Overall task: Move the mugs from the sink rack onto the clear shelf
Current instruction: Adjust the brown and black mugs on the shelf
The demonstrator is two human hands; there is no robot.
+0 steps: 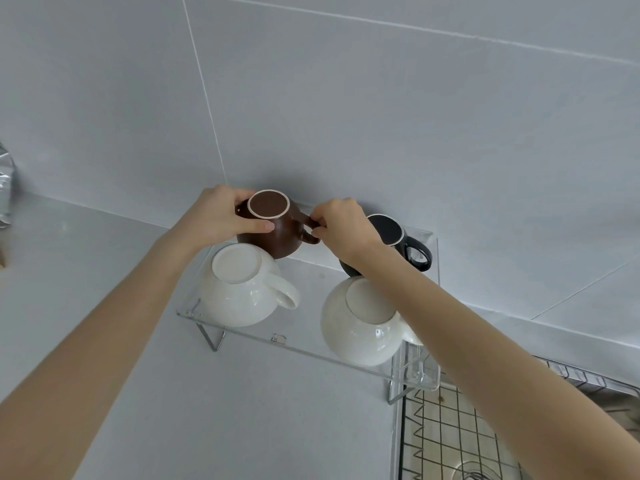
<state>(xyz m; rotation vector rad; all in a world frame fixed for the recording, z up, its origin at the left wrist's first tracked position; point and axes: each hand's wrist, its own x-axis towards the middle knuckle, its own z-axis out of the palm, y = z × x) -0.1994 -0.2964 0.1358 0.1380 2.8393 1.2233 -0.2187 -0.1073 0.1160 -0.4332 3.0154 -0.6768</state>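
A brown mug [277,233] stands upside down at the back left of the clear shelf [311,344]. My left hand [218,216] grips its body, and my right hand [343,226] pinches its handle. A white mug [239,289] sits upside down at the front left of the shelf. Another white mug [360,327] is inverted at the front right, partly under my right forearm. A black mug [405,244] stands upside down at the back right, partly hidden by my right wrist.
The wire sink rack [460,431] lies at the lower right beside the shelf's right end. A grey tiled wall [346,116] rises right behind the shelf. A silver foil bag [5,192] stands at the left edge on the grey counter [242,410].
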